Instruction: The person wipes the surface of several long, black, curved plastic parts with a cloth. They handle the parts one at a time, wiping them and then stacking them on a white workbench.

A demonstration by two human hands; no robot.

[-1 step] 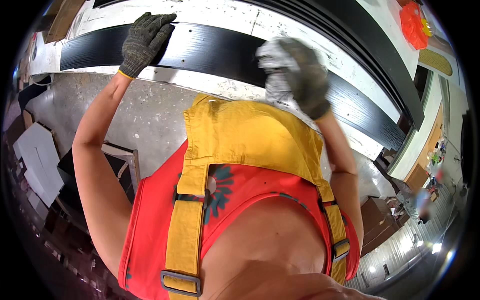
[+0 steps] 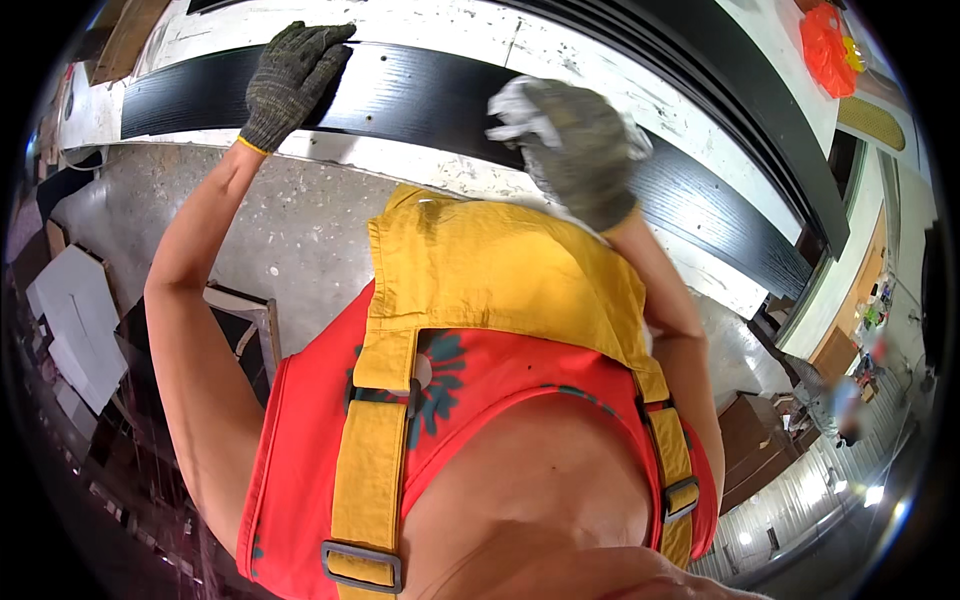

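A long black board (image 2: 425,98) with a wood-grain surface and small holes lies flat across a white work surface (image 2: 450,40). My left hand (image 2: 290,85), in a dark knitted glove with a yellow cuff, rests on the board's left part, its fingers stretched toward the right. Farther right, my right hand (image 2: 590,150), gloved alike and slightly blurred, is closed over a crumpled white-grey rag (image 2: 517,110). The rag is pressed against the board's top; part of it hides under the palm, and some hangs past the near edge.
Several long black panels (image 2: 740,100) lie beyond the board, at the far right. A red plastic bag (image 2: 828,50) is at the upper right. Boxes and panels (image 2: 85,315) stand on the floor at left. Brown cabinets (image 2: 750,450) and a blurred person (image 2: 835,405) are at right.
My right hand has shifted a little to the left along the board with the rag. My left hand has stayed nearly in place on the board.
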